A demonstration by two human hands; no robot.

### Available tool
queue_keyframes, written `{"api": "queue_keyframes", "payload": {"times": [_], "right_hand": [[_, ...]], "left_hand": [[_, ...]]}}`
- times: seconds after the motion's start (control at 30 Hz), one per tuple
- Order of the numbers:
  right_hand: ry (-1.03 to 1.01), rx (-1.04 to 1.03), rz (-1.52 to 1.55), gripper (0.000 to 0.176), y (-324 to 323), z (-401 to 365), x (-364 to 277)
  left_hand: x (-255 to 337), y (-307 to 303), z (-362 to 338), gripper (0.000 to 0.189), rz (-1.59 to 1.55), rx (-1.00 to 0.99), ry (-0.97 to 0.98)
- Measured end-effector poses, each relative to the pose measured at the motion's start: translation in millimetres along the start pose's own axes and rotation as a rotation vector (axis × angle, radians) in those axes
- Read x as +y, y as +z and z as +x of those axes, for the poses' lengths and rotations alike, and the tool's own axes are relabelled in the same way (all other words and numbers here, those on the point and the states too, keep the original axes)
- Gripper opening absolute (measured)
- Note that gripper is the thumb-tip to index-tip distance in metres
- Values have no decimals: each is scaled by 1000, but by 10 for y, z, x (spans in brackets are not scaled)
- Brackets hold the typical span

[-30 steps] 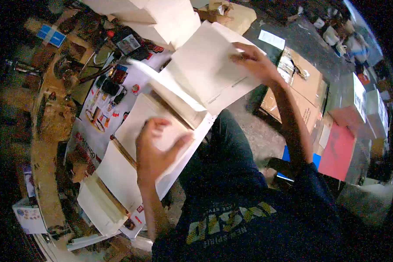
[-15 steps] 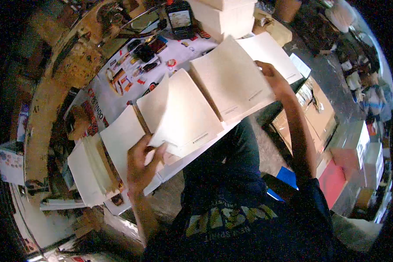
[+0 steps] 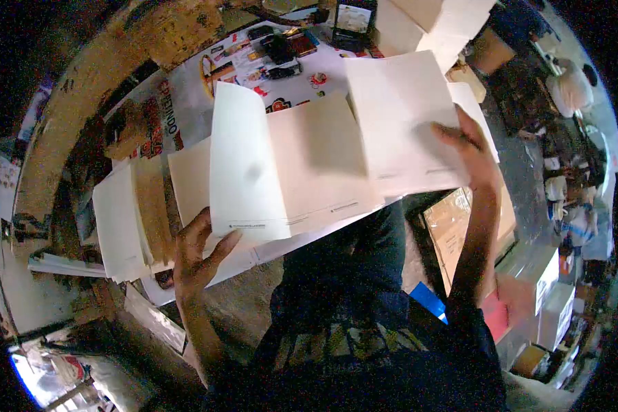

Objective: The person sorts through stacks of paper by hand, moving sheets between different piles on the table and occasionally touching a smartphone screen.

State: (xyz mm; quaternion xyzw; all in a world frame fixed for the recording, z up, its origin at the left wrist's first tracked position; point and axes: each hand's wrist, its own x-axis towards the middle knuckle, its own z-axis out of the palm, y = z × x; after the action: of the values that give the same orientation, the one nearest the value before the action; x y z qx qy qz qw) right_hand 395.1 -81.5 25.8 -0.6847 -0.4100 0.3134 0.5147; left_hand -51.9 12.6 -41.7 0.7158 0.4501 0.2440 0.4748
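A row of overlapping paper stacks lies across the table in front of me. My left hand (image 3: 200,250) holds the lower edge of a curled white sheet (image 3: 244,165) between thumb and fingers; the sheet stands partly raised over a cream stack (image 3: 316,151). On the right, my right hand (image 3: 470,147) is at the edge of another white stack (image 3: 405,120), its fingers bent over the top sheet. Small print runs along the sheets' lower edges. At the far left is a thicker pile of sheets (image 3: 117,223) with brownish layers beside it.
Behind the papers, a printed white cover (image 3: 192,93) bears small dark items. White boxes (image 3: 432,27) stand at the back right. A flattened cardboard piece (image 3: 450,226) and a blue item (image 3: 429,301) lie right of my legs. Shelved goods line the far right.
The view has shifted. The sheet at my left hand now curls upright over the cream stack. My right hand has come inward over the right stack, fingers now bent over its top sheet.
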Motion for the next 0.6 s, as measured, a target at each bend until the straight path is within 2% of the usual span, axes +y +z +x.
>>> {"api": "queue_keyframes", "payload": {"times": [0.03,0.07,0.1,0.13,0.17,0.2,0.23,0.27,0.3,0.33,0.37,0.4,0.43,0.5,0.53,0.57,0.6], "right_hand": [[-100,-6,-72,58,164,-40,-59],[-45,-14,15,69,309,-73,35],[15,-46,78,75,416,-202,100],[65,-50,12,75,635,-232,45],[12,-74,63,74,803,-251,88],[-92,-113,76,72,927,-199,205],[-85,-196,-96,71,962,-180,48],[-72,-184,-61,71,999,-128,311],[-56,-175,-27,71,1038,-74,576],[-63,-188,-33,71,1070,-102,463],[91,-64,42,67,1109,-186,278],[247,60,118,64,1149,-244,176],[245,46,117,64,1177,-248,168],[333,80,127,67,1210,-254,185],[237,83,-54,54,1219,-270,211],[240,75,-53,54,1200,-265,237],[103,-71,21,53,1170,-251,250]], "left_hand": [[-153,-34,6,58,142,-37,34],[108,28,-71,58,143,-30,37],[382,141,-138,63,334,38,168],[551,201,-172,67,523,105,300],[530,198,-130,67,522,109,294],[499,192,-26,61,505,27,279],[467,178,84,55,488,-51,265],[440,155,136,49,469,-126,252],[408,115,136,49,466,-113,247],[365,58,123,44,453,-135,277],[311,-6,101,39,442,-157,306],[224,-66,80,28,506,-96,376],[247,-138,16,28,507,-86,366],[339,-287,-168,29,248,34,-30],[260,-357,-239,29,250,36,-39],[121,-445,-314,30,126,178,-102],[-50,-549,-403,32,1,324,-160]]}}
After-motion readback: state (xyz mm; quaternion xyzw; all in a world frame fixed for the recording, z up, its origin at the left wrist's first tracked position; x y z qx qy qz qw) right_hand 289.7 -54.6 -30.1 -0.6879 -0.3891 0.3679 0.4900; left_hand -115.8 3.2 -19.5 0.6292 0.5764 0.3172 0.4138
